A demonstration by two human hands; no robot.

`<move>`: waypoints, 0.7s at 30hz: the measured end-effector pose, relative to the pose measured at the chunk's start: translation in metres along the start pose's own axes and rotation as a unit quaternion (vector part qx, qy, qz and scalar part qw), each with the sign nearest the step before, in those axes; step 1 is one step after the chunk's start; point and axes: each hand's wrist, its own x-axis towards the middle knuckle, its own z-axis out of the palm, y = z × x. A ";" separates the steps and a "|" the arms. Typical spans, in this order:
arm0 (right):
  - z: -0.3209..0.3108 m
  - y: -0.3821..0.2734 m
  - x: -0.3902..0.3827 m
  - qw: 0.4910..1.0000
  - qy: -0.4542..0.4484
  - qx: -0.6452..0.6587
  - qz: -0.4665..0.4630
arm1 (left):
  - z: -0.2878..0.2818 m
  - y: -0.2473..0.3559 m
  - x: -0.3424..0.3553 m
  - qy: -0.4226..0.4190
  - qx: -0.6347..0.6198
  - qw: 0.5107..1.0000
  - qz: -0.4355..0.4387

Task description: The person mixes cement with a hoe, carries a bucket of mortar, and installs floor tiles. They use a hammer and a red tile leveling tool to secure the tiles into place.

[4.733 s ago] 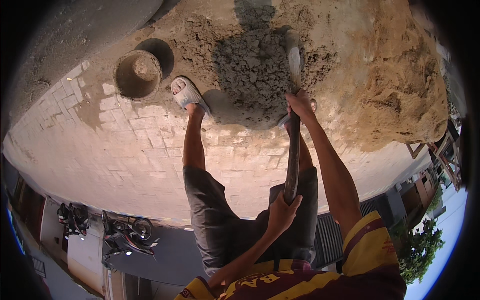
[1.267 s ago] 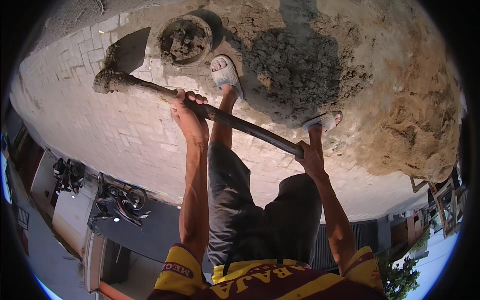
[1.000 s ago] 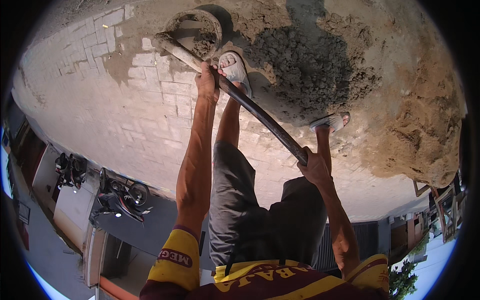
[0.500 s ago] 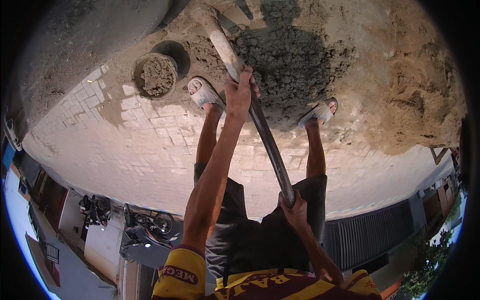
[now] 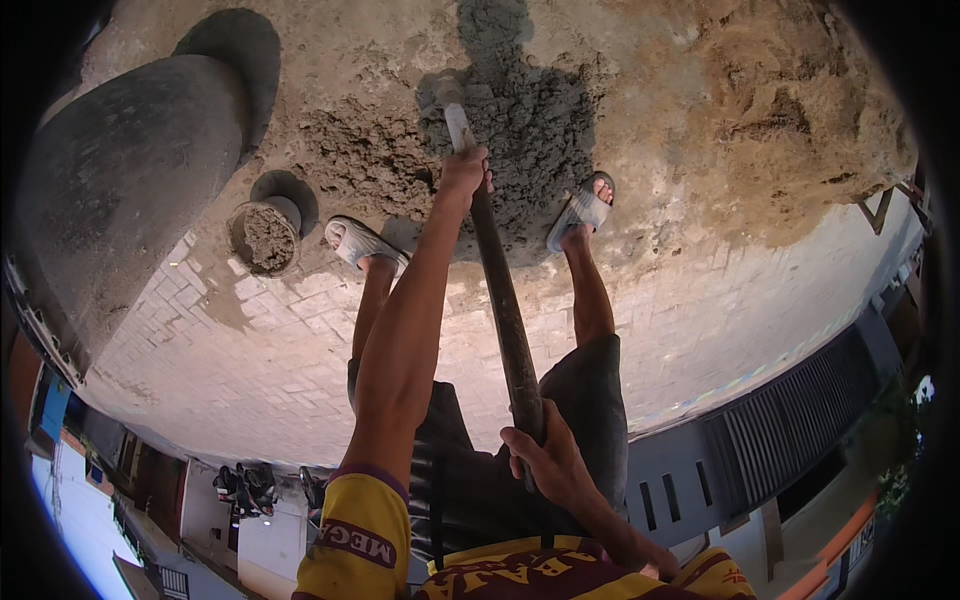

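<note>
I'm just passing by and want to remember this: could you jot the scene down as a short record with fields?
Left hand: closed around the hoe handle, farther up
Right hand: closed around the handle near its close end
Hoe's far end: over the lumpy grey mix; blade unclear
Bucket: left of the left sandal, partly filled
Sand pile: brown, to the right

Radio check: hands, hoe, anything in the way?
Left hand grips hoe handle up front, right hand near its rear end. Hoe head over grey mix, contact unclear. Watch sandaled feet beside it; bucket holding mix at left.
</note>
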 end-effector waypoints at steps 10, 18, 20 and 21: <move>0.135 -0.068 -0.125 0.950 -0.306 0.045 0.046 | -0.210 0.049 -0.128 -0.161 -0.326 0.929 -0.070; 0.121 -0.060 -0.112 0.886 -0.317 -0.309 0.137 | -0.355 -0.016 -0.236 0.073 -0.432 0.885 0.156; 0.087 -0.028 -0.075 0.878 -0.218 -0.424 0.032 | -0.337 -0.024 -0.235 0.174 -0.381 0.884 0.206; 0.068 -0.014 -0.046 0.879 -0.177 -0.443 -0.022 | -0.334 -0.031 -0.237 0.227 -0.359 0.876 0.229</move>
